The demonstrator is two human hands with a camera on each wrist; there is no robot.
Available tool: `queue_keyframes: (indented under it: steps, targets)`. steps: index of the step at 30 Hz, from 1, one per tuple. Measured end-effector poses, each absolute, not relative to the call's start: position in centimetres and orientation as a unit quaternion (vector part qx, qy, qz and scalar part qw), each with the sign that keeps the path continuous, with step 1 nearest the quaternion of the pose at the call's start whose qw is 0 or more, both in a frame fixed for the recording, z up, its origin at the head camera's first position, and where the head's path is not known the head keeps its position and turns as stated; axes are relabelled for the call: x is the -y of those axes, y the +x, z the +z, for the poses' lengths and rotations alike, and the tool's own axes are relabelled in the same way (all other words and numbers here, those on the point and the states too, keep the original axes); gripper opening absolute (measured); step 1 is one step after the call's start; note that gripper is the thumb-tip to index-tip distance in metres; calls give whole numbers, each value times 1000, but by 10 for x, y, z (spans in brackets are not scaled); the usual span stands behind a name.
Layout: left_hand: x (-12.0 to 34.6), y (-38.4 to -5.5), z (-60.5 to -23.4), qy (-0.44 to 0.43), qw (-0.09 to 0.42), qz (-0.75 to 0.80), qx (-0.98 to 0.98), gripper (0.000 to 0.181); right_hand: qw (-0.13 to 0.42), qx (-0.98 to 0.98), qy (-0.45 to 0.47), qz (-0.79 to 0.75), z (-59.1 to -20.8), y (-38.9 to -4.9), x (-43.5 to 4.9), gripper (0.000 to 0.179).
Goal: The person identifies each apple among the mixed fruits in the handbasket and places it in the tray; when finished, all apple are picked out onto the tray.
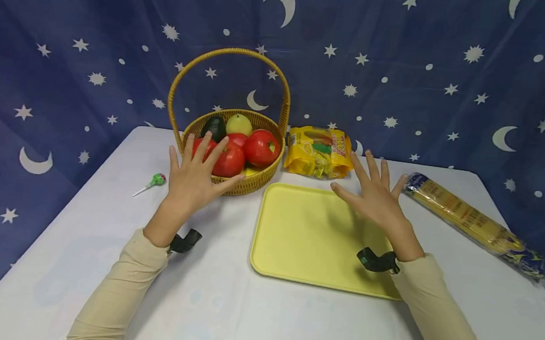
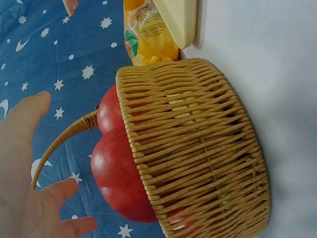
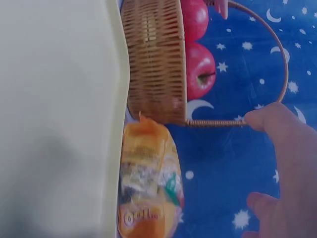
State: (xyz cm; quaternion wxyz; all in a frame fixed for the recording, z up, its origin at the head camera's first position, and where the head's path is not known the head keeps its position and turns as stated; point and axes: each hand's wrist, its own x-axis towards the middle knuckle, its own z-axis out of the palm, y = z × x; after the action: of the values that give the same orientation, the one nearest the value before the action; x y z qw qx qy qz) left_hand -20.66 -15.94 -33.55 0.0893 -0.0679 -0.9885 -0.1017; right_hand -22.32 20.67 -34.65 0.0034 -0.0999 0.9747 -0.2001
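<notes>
My left hand (image 1: 195,184) is held with fingers spread in front of the wicker basket (image 1: 251,185), overlapping its near side in the head view. Inside the basket are red apples (image 1: 261,148), a green pear-like fruit (image 1: 239,124) and a dark green avocado (image 1: 215,128). My right hand (image 1: 376,200), fingers likewise splayed, hovers over the right part of a yellow tray (image 1: 310,240). Neither hand holds anything. In the left wrist view the basket's woven side (image 2: 198,148) fills the middle, beyond the fingers.
A lollipop (image 1: 158,180) with a green wrapper lies left of the basket. Behind the tray sits a yellow candy bag (image 1: 318,151). A long clear packet of spaghetti (image 1: 467,215) lies slantwise at the right. A starry blue curtain (image 1: 413,68) hangs behind the white table (image 1: 188,305).
</notes>
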Motion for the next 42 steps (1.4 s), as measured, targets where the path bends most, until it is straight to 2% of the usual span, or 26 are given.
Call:
queue_keyframes:
  steps: [12, 21, 29, 35, 42]
  targets:
    - [167, -207, -343, -56, 126, -109, 984, 86, 1, -969, -128, -213, -358, -229, -182, 90]
    - [176, -208, -353, -77, 194, -150, 966, 75, -9, -963, -159, -219, -367, -234, -167, 87]
    - [183, -209, -360, -91, 229, -198, 949, 72, -12, -955, -182, -235, -367, -239, -154, 85]
    - [191, -210, -366, -84, 231, -199, 949, 73, -40, -954, -203, -218, -363, -245, -146, 83]
    - [202, -203, -377, -53, 199, -215, 955, 71, -46, -942, -232, -237, -367, -250, -132, 83]
